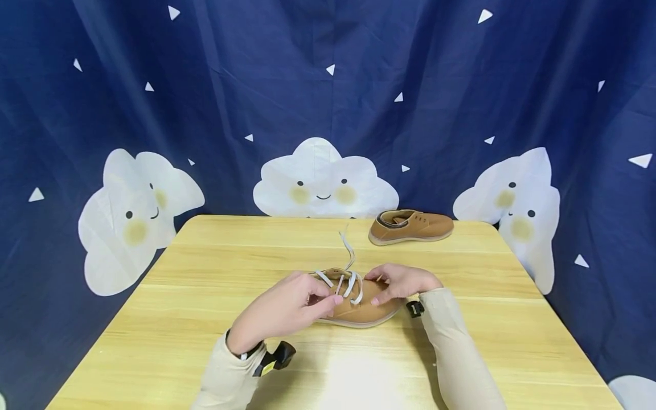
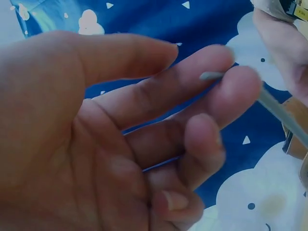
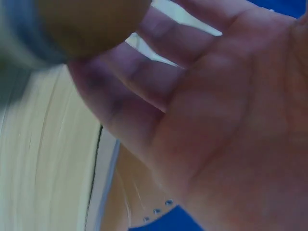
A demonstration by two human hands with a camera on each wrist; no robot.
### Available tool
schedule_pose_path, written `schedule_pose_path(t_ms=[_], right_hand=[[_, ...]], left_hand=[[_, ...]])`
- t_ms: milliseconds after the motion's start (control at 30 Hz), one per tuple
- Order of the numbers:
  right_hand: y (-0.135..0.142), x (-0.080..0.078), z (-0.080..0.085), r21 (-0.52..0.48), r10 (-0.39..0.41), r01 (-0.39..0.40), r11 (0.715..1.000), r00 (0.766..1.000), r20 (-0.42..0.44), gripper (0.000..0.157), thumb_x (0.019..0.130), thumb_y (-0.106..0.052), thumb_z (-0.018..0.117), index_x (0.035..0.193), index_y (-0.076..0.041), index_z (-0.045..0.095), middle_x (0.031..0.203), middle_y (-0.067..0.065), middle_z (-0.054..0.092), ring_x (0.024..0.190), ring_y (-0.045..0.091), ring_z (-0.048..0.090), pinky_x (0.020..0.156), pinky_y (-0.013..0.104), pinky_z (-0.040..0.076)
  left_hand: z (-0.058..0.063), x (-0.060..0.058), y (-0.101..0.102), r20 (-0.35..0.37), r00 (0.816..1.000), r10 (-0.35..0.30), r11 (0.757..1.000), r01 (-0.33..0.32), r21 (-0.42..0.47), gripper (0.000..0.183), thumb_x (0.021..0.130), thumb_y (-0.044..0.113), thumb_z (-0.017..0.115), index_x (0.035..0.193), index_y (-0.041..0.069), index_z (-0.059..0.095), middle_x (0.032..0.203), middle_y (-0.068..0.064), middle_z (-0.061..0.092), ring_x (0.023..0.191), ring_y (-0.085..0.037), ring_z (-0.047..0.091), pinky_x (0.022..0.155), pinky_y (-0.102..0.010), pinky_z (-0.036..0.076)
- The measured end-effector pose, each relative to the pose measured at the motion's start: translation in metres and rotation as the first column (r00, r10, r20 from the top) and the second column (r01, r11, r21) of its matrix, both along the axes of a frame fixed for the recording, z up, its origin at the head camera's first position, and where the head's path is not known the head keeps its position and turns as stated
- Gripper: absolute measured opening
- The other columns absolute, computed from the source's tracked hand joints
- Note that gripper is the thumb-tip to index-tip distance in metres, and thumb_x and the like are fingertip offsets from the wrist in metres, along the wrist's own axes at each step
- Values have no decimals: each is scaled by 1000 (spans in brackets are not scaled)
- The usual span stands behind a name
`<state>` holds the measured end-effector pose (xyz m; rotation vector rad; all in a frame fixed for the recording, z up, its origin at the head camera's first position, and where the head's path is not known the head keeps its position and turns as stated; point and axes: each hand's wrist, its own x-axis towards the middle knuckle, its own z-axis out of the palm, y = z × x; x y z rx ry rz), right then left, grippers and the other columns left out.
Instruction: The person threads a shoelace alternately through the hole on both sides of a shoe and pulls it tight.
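Note:
A tan shoe point(image 1: 360, 314) lies on the table, its toe pointing right, with pale grey laces point(image 1: 357, 290) partly threaded through its eyelets. At the laces, my left hand point(image 1: 279, 307) is bent over the side of the shoe. The left wrist view shows the tip of a shoelace point(image 2: 279, 113) pinched between the index and middle fingers, the thumb apart from it. My right hand point(image 1: 404, 283) holds the toe, thumb on the near side and fingers across the far side. In the right wrist view the near shoe's blurred toe point(image 3: 91, 24) covers those fingertips.
A second tan shoe point(image 1: 427, 226), with bare eyelets, stands near the table's back right edge. One loose lace end point(image 1: 350, 250) trails behind the near shoe. A dark blue curtain point(image 1: 287, 85) with clouds hangs around the wooden table point(image 1: 215, 256).

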<state>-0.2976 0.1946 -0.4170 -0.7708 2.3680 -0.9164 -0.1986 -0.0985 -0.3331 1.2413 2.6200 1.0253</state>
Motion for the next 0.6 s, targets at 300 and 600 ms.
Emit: schedule_pose_path(t_ms=[300,600], right_hand=[[-20,1,5,-228,-191,202,953,979,71,40,99,-7,59,135,9,56,92,13,76,80,17,67,72,28,52],[-29,4,7,-299,-241,262,918,965,106,48,95,-1,63,141,5,50,83,7,71,72,12,60,62,21,44]], left_hand=[[4,2,-1,12,999,-38,998,38,-43,41,104,26,60,64,18,59,58,17,38,52,2,38,52,-15,33],[3,4,-1,2,1000,-23,994,23,-108,46,104,31,59,60,22,49,57,16,33,51,4,34,52,-16,31]])
